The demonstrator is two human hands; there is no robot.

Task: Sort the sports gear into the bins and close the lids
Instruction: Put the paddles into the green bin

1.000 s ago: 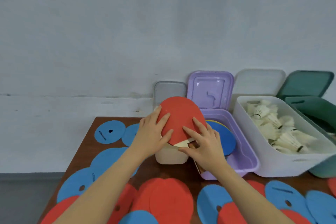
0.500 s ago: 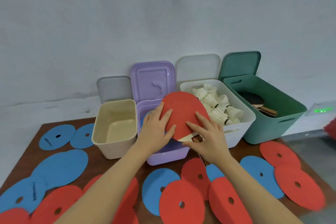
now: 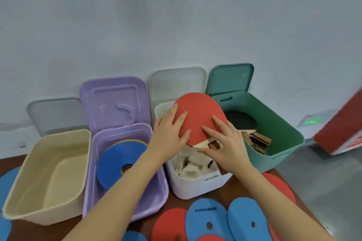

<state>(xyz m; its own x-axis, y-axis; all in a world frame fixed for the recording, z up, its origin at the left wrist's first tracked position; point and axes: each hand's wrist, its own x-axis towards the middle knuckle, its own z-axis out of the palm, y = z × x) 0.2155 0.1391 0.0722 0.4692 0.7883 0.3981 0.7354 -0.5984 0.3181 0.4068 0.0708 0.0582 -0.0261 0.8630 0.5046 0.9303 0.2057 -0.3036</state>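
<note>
Both hands hold a red table tennis paddle (image 3: 197, 112) in the air above the white bin (image 3: 195, 188), which holds shuttlecocks (image 3: 188, 166). My left hand (image 3: 168, 137) grips the paddle's left edge with fingers laid across the red face. Near the handle end, my right hand (image 3: 225, 143) pinches the paddle, thumb underneath. Just to the right stands the green bin (image 3: 278, 143), with a black paddle (image 3: 242, 121) and wooden handles inside.
An empty cream bin (image 3: 23, 197) stands at the left. Beside it is a purple bin (image 3: 156, 197) holding a blue disc (image 3: 117, 162). All lids lean open against the wall. Red discs (image 3: 170, 223) and blue discs (image 3: 207, 213) lie on the brown table in front.
Both hands have carried the red paddle rightward, from over the purple bin to over the white bin beside the green one. The view has swung right with them.
</note>
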